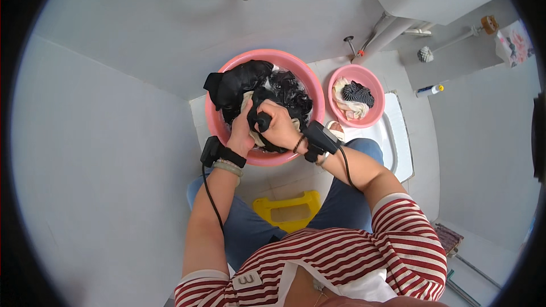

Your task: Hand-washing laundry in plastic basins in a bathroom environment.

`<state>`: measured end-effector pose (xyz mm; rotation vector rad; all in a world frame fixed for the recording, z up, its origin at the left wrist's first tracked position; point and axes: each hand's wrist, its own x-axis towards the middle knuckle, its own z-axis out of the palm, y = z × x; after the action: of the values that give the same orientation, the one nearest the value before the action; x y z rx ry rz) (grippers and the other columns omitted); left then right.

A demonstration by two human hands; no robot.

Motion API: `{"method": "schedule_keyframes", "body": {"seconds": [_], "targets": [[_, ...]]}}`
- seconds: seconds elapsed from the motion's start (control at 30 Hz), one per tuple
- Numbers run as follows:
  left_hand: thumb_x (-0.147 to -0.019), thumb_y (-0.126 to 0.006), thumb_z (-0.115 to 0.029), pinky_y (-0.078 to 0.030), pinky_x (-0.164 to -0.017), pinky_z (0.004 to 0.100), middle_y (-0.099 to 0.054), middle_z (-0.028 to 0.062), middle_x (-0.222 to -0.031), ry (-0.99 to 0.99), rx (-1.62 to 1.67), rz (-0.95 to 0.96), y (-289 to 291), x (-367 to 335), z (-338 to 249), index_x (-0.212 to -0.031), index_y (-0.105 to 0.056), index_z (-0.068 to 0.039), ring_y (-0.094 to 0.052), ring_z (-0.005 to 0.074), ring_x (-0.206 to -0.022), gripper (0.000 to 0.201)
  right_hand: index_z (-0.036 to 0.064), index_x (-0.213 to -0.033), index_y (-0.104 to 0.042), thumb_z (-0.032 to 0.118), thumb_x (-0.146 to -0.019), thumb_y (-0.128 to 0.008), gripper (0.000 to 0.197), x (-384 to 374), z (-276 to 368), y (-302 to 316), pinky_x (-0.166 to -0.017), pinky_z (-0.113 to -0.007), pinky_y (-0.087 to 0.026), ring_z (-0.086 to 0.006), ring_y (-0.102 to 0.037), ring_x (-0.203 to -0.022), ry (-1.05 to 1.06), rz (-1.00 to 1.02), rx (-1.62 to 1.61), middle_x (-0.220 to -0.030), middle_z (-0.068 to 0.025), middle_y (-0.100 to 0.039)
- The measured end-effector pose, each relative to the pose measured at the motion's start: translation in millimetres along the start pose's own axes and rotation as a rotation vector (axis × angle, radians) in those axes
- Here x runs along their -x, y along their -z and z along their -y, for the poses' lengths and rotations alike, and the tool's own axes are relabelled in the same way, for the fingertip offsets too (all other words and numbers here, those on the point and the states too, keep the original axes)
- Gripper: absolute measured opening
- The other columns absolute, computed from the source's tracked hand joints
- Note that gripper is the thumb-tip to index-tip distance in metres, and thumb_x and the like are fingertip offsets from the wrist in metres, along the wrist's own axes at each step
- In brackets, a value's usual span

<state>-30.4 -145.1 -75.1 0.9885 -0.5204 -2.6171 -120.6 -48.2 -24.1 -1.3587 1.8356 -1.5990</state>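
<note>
Cloth (264,120) bunched between both hands (241,132) (281,129).

Basin (319,99) bottom — hidden beneath clothes (242,85).

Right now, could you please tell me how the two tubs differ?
The big tub is wider than the small tub. The big tub holds mostly black clothes; the small tub, pale cloth and striped cloth. Clothes overlap the big tub's rim; the small tub's lie inside. Both are pink.
</note>
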Motion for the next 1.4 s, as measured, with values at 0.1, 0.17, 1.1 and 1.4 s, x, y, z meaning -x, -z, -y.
{"method": "schedule_keyframes", "body": {"seconds": [0.1,0.17,1.1,1.4], "targets": [[-0.086,-0.054,-0.017,-0.046,-0.085,0.0313,-0.059,0.0059,-0.108,0.019,-0.047,-0.017,-12,8,-6,-0.112,-0.055,-0.005,-0.057,0.0182,-0.097,0.028,0.0020,-0.074,-0.053,0.002,-0.065,-0.059,0.011,-18,-43,19,-0.063,-0.036,-0.043,-0.0331,-0.053,-0.072,0.110,-0.049,0.252,-0.074,-0.0153,-0.052],[-0.086,-0.053,-0.015,-0.046,-0.085,0.0315,-0.059,0.0062,-0.109,-0.031,-0.073,0.029,-30,26,-30,-0.113,-0.054,-0.004,-0.057,0.0182,-0.097,0.029,0.0016,-0.074,-0.055,0.002,-0.065,-0.059,0.010,-31,-73,51,-0.068,-0.040,-0.043,-0.0358,-0.054,-0.076,-0.043,-0.012,0.449,-0.074,-0.0165,-0.054],[-0.093,-0.040,-0.039,-0.046,-0.085,0.0313,-0.053,0.0064,-0.116,-0.185,0.024,0.259,-16,21,-34,-0.122,-0.047,-0.007,-0.054,0.0186,-0.099,0.044,0.0072,-0.073,-0.055,0.002,-0.048,-0.069,0.029,7,37,2,-0.089,-0.046,-0.036,-0.0389,-0.040,-0.105,0.366,0.101,0.129,-0.102,-0.0138,-0.046],[-0.082,-0.051,-0.007,-0.049,-0.072,0.0274,-0.060,0.0059,-0.096,-0.260,-0.463,0.024,-16,25,-26,-0.108,-0.054,0.002,-0.059,0.0140,-0.081,0.028,0.0060,-0.080,-0.060,0.001,-0.050,-0.064,0.030,-22,-48,32,-0.079,-0.042,-0.043,-0.0342,-0.046,-0.097,0.182,0.111,0.465,-0.103,-0.0135,-0.050]]}}
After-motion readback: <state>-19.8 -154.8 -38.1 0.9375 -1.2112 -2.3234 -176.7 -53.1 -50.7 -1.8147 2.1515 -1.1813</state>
